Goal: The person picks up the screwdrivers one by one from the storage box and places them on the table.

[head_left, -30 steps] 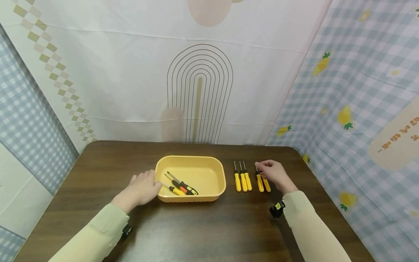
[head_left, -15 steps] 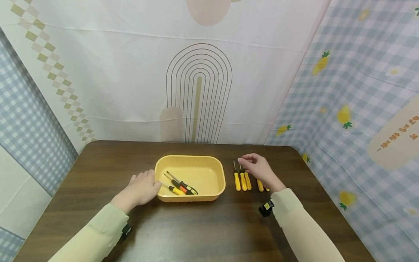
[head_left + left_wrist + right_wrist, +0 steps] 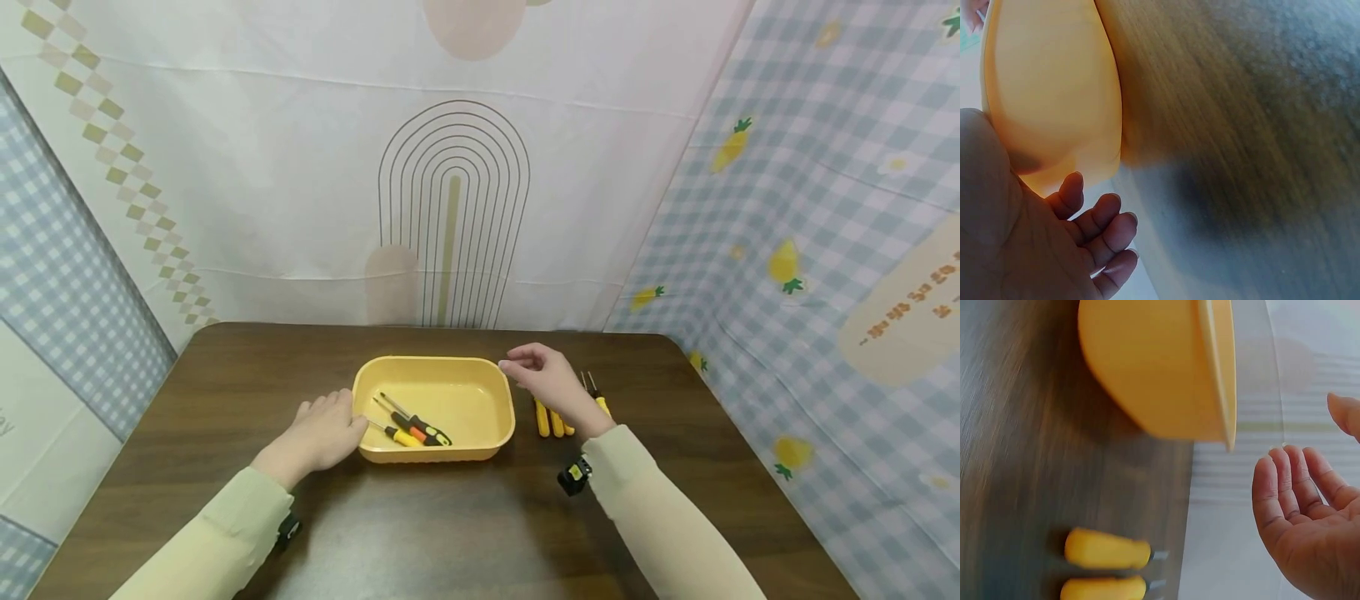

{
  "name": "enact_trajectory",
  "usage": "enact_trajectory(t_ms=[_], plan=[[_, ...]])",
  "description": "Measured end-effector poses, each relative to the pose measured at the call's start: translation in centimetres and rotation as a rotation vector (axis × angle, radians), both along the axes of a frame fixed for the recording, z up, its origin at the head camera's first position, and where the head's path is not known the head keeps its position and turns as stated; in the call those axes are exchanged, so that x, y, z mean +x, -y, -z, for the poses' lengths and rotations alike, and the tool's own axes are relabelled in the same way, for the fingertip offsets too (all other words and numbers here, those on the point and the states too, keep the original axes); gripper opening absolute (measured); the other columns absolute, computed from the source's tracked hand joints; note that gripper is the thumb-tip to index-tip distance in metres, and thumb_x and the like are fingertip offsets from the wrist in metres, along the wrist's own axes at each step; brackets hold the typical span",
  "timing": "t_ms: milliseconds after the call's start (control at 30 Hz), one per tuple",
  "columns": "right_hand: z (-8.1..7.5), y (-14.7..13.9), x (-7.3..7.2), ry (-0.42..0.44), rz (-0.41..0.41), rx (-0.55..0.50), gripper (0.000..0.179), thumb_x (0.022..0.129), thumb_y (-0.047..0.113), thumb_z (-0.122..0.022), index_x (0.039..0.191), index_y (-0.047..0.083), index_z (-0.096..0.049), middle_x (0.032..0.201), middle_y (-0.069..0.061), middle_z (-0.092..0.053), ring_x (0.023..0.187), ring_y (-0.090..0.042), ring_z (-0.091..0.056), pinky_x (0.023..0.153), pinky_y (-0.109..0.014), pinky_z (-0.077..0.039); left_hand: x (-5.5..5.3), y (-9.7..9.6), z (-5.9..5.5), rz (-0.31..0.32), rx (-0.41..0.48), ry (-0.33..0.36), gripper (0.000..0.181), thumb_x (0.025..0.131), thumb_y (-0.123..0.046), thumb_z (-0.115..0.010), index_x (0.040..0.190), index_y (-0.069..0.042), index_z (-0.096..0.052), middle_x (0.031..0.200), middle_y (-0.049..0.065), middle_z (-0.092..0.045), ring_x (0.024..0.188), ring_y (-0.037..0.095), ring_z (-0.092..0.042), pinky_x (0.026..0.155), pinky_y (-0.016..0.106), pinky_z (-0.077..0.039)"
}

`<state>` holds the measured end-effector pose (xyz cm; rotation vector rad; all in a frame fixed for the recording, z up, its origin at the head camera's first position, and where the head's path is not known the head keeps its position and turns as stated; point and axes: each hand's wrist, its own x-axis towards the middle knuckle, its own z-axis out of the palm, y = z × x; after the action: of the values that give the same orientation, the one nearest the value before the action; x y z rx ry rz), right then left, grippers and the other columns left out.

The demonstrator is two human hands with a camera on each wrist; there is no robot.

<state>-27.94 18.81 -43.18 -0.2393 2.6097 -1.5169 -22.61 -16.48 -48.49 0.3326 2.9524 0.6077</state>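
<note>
A yellow plastic bin (image 3: 483, 455) sits mid-table, with three screwdrivers (image 3: 411, 427) lying in its left half. My left hand (image 3: 318, 429) holds the bin's left end, thumb over the rim and fingers along the outside; in the left wrist view its loosely curled fingers (image 3: 1107, 231) are beside the end wall. Over the bin's far right corner hovers my right hand (image 3: 551, 379), empty, its fingers (image 3: 1266, 487) apart from the rim in the right wrist view. Below that hand, yellow-handled screwdrivers (image 3: 543, 419) lie in a row, their shafts hidden by it.
Two more yellow-handled screwdrivers (image 3: 600, 400) lie farther right, partly covered by the right forearm. The brown wooden table (image 3: 465, 525) ends at a white patterned curtain (image 3: 300, 192), with a checked cloth (image 3: 810, 208) on the right.
My right hand has moved left, from above the rightmost screwdrivers, across the row of three, to the bin's right corner. The left hand, bin and screwdrivers have stayed put.
</note>
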Motion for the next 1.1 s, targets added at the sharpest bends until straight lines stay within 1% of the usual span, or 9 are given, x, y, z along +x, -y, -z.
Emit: enact_trajectory(t_ms=[200,333,433,500,600,733,933,1100], plan=[[-0.2,2.9,0.3,-0.037,-0.056,0.061,0.049,0.085,0.044,-0.071,0.118,0.01,-0.063,0.104,-0.001,-0.065,0.094,-0.018,-0.061,0.077,-0.035,-0.052,0.1,0.2,0.1,-0.002,0.001,0.013,0.034,0.094,-0.032,-0.044,0.106,0.0,-0.049,0.089,0.007,-0.047,0.08,0.025,-0.042,0.073,0.043,-0.031],[0.2,4.5,0.5,-0.052,-0.102,0.105,0.043,0.084,0.044,-0.072,0.114,0.015,-0.064,0.101,0.002,-0.064,0.092,-0.015,-0.06,0.077,-0.034,-0.051,0.1,0.2,0.1,-0.003,0.0,0.011,0.034,0.094,-0.031,-0.044,0.106,0.0,-0.049,0.089,0.007,-0.047,0.08,0.025,-0.042,0.073,0.043,-0.031],[0.7,5.6,0.7,-0.044,-0.144,0.123,0.041,0.084,0.043,-0.072,0.114,0.016,-0.063,0.1,0.003,-0.064,0.091,-0.015,-0.061,0.077,-0.033,-0.05,0.1,0.2,0.1,-0.007,-0.003,0.01,0.033,0.094,-0.032,-0.044,0.105,-0.001,-0.049,0.088,0.006,-0.047,0.079,0.025,-0.042,0.073,0.042,-0.031],[1.1,6.3,0.9,-0.035,-0.173,0.136,0.042,0.085,0.042,-0.071,0.116,0.014,-0.063,0.099,0.003,-0.064,0.089,-0.014,-0.061,0.076,-0.033,-0.05,0.1,0.3,0.2,-0.008,-0.004,0.012,0.033,0.094,-0.032,-0.044,0.105,-0.001,-0.049,0.088,0.006,-0.046,0.079,0.025,-0.042,0.072,0.042,-0.03],[1.6,7.1,1.0,-0.03,-0.213,0.144,0.043,0.087,0.037,-0.071,0.118,0.008,-0.063,0.098,0.001,-0.065,0.087,-0.014,-0.061,0.074,-0.033,-0.05,0.1,0.3,0.2,-0.008,-0.004,0.014,0.033,0.094,-0.032,-0.044,0.104,-0.001,-0.049,0.088,0.006,-0.046,0.079,0.025,-0.042,0.072,0.041,-0.03],[2.1,8.0,1.3,-0.014,-0.245,0.151,0.041,0.088,0.029,-0.07,0.117,0.0,-0.063,0.095,-0.003,-0.065,0.085,-0.016,-0.061,0.072,-0.033,-0.05,0.2,0.3,0.1,-0.007,0.002,0.011,0.033,0.094,-0.032,-0.044,0.104,-0.001,-0.049,0.088,0.006,-0.046,0.079,0.025,-0.042,0.072,0.042,-0.03],[2.5,8.6,1.4,0.058,-0.26,0.208,0.039,0.086,0.028,-0.072,0.114,0.001,-0.063,0.094,-0.002,-0.064,0.084,-0.015,-0.061,0.072,-0.033,-0.049,0.2,0.2,-0.1,-0.013,0.007,0.008,0.033,0.094,-0.032,-0.044,0.106,-0.001,-0.049,0.088,0.006,-0.047,0.079,0.025,-0.042,0.073,0.042,-0.03],[2.8,8.9,1.3,0.11,-0.262,0.212,0.036,0.085,0.023,-0.073,0.11,0.0,-0.062,0.092,-0.004,-0.064,0.082,-0.021,-0.063,0.068,-0.034,-0.051,0.1,0.1,-0.3,-0.004,0.016,0.01,0.033,0.094,-0.031,-0.045,0.106,-0.001,-0.049,0.088,0.006,-0.047,0.079,0.025,-0.042,0.072,0.042,-0.03]])
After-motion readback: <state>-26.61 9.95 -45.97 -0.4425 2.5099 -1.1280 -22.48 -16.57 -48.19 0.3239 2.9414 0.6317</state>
